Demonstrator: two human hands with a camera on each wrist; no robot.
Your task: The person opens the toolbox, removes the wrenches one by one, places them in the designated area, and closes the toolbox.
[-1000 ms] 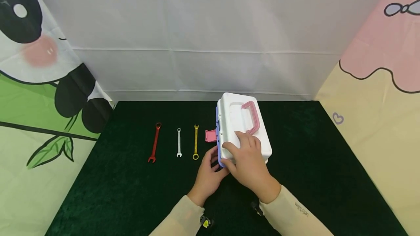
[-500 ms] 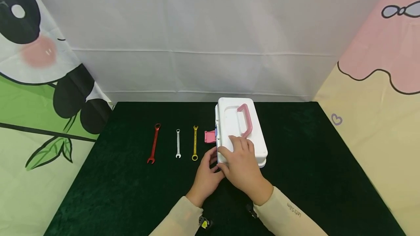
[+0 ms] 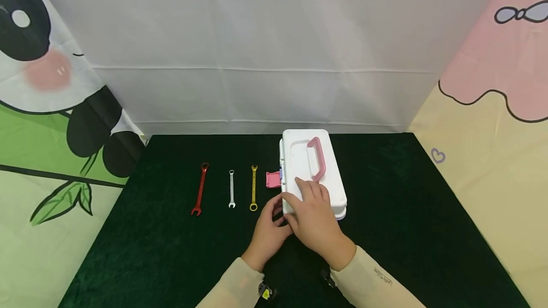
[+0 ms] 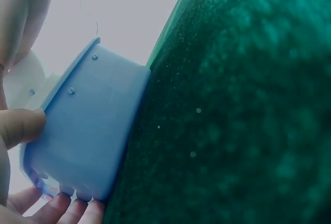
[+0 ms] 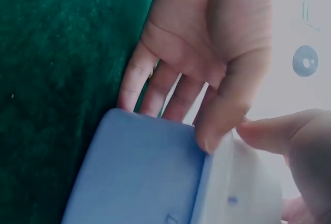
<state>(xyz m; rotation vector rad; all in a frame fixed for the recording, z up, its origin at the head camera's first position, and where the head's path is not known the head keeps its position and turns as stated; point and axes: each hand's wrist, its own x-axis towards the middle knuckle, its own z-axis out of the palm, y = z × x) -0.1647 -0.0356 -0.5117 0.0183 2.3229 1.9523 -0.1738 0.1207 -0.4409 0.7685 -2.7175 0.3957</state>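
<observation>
A storage box with a white lid [image 3: 299, 156] and a blue base [image 4: 95, 125] stands right of centre on the table. Its pink handle [image 3: 318, 158] lies on the lid, and a pink latch [image 3: 273, 179] sticks out flat from the left side. My left hand [image 3: 269, 229] holds the base at its near left corner, thumb [image 4: 23, 125] at the rim and fingertips [image 4: 54, 206] round the side. Over the lid's near end my right hand [image 3: 316, 220] presses with fairly straight fingers, its thumb near the left thumb. The lid sits down over the base.
Left of the box lie a red wrench [image 3: 200, 189], a small silver wrench [image 3: 231, 189] and a yellow wrench [image 3: 254, 188], side by side. Dark green cloth [image 3: 171, 260] covers the table. A white sheet [image 3: 274, 51] hangs behind it, with patterned cloths at both sides.
The lid has come down under my right hand and now hides the blue rim on the left side. My left hand stays at the corner, and the wrenches lie still.
</observation>
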